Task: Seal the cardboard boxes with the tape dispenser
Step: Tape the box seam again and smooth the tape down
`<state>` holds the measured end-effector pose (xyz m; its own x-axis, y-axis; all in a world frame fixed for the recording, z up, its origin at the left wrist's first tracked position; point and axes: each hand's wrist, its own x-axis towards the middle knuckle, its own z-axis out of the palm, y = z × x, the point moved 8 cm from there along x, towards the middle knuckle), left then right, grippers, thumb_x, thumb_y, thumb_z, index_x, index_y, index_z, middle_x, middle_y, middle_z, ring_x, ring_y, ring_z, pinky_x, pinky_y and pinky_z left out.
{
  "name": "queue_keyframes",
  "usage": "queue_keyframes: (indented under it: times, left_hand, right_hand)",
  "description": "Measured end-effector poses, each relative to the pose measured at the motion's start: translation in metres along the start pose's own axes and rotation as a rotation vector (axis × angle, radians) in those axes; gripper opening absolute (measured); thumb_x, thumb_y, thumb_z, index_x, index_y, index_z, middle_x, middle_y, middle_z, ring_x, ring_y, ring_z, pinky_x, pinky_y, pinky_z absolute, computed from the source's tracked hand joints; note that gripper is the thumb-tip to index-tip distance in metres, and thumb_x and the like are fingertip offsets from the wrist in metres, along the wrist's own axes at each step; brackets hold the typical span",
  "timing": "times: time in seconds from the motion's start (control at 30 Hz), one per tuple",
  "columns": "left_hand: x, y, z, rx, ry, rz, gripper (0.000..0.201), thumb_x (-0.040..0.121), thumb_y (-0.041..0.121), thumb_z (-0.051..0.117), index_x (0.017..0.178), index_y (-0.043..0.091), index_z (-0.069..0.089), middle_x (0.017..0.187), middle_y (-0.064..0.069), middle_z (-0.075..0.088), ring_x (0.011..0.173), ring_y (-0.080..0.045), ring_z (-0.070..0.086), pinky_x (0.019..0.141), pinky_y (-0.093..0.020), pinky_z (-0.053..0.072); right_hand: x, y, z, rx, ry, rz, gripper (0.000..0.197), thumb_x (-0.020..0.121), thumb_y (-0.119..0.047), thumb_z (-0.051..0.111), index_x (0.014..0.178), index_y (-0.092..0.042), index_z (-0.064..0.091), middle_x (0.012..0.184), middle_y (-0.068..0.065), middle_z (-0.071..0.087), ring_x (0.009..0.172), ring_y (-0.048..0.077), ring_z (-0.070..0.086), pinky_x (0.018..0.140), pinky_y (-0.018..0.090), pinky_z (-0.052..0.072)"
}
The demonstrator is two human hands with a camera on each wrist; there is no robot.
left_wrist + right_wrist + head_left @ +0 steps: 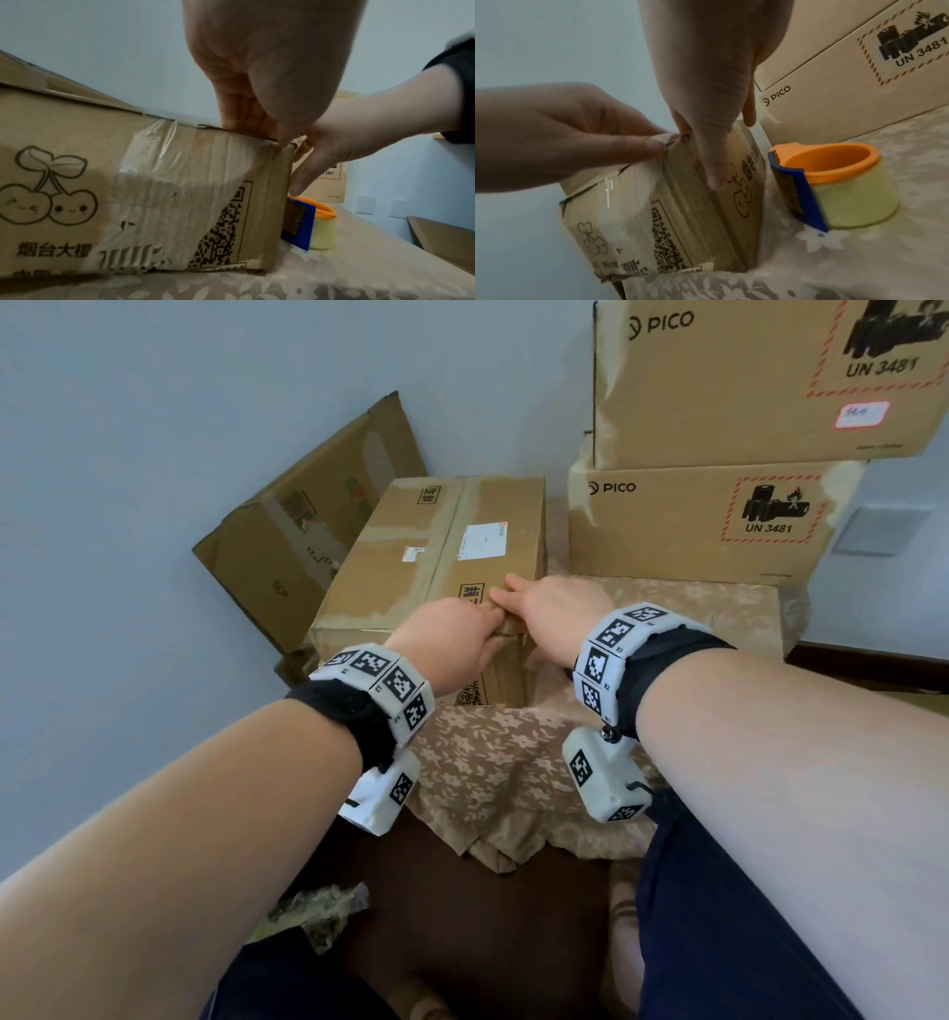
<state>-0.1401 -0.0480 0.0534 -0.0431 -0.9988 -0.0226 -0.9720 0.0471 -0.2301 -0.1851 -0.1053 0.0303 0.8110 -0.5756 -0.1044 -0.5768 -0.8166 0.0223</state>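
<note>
A worn cardboard box point(436, 557) with cherry drawings and old clear tape stands on a floral cloth. Both hands meet at its near right top corner. My left hand point(462, 629) pinches the taped corner edge between thumb point(652, 143) and curled fingers. My right hand point(544, 603) lays straight fingers on the lid, and its thumb point(713, 178) presses down the box's side face. The tape dispenser point(834, 182), orange core with blue cutter and a yellowish roll, stands on the cloth just right of the box point(316, 223), untouched. In the head view it is hidden.
Two stacked PICO boxes point(693, 526) rise right of the work box. A flattened carton point(308, 531) leans on the wall at back left. The floral cloth point(488, 762) hangs over the near edge. A crumpled wrapper point(318, 911) lies below by my knees.
</note>
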Motion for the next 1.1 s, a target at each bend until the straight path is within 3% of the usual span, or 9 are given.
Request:
queue_keyframes:
  times: [0.27,0.4,0.63,0.73,0.87,1.1]
  left_hand:
    - [0.000,-0.002,0.006,0.042,0.011,0.009,0.044,0.094,0.033,0.048,0.133,0.014,0.044,0.117,-0.003,0.058,0.102,-0.024,0.057,0.071,-0.030,0.040]
    - [0.001,-0.004,0.008,0.050,0.023,0.005,0.045,0.090,0.024,0.052,0.133,0.014,0.044,0.115,-0.003,0.059,0.101,-0.024,0.057,0.068,-0.028,0.037]
    - [0.003,-0.005,0.009,0.026,0.018,-0.004,0.039,0.089,0.021,0.051,0.128,0.015,0.049,0.108,-0.003,0.061,0.096,-0.024,0.057,0.065,-0.028,0.035]
    - [0.003,-0.005,0.009,0.030,0.020,0.007,0.037,0.090,0.022,0.051,0.126,0.015,0.050,0.109,-0.003,0.061,0.097,-0.024,0.057,0.066,-0.027,0.035]
    - [0.003,-0.005,0.008,0.018,0.030,0.011,0.036,0.090,0.022,0.051,0.125,0.016,0.052,0.109,-0.004,0.062,0.098,-0.024,0.057,0.067,-0.027,0.034]
    - [0.004,-0.008,0.007,-0.007,0.053,0.011,0.029,0.095,0.022,0.043,0.121,0.016,0.054,0.103,-0.006,0.063,0.092,-0.024,0.056,0.066,-0.028,0.031]
  right_hand:
    - [0.004,0.000,0.004,-0.066,-0.002,-0.048,0.084,0.075,-0.039,0.078,0.142,-0.018,0.032,0.144,0.006,0.037,0.117,0.028,0.053,0.088,0.045,0.049]
    - [0.008,-0.001,0.006,-0.070,-0.013,-0.070,0.079,0.077,-0.044,0.075,0.139,-0.016,0.034,0.137,0.006,0.041,0.106,0.028,0.058,0.078,0.042,0.051]
    - [0.013,-0.001,0.008,-0.099,-0.080,-0.077,0.077,0.084,-0.051,0.065,0.141,-0.012,0.031,0.140,0.009,0.038,0.110,0.029,0.055,0.076,0.038,0.045]
    - [0.014,-0.002,0.007,-0.112,-0.105,-0.076,0.077,0.087,-0.053,0.059,0.143,-0.011,0.028,0.142,0.009,0.036,0.113,0.030,0.053,0.080,0.039,0.047]
    - [0.011,-0.003,0.006,-0.127,-0.099,-0.072,0.072,0.091,-0.054,0.052,0.144,-0.012,0.027,0.138,0.007,0.037,0.110,0.028,0.054,0.068,0.036,0.039]
    - [0.008,-0.003,0.004,-0.123,-0.073,-0.063,0.067,0.094,-0.055,0.043,0.145,-0.014,0.026,0.144,0.005,0.033,0.112,0.027,0.054,0.066,0.035,0.035]
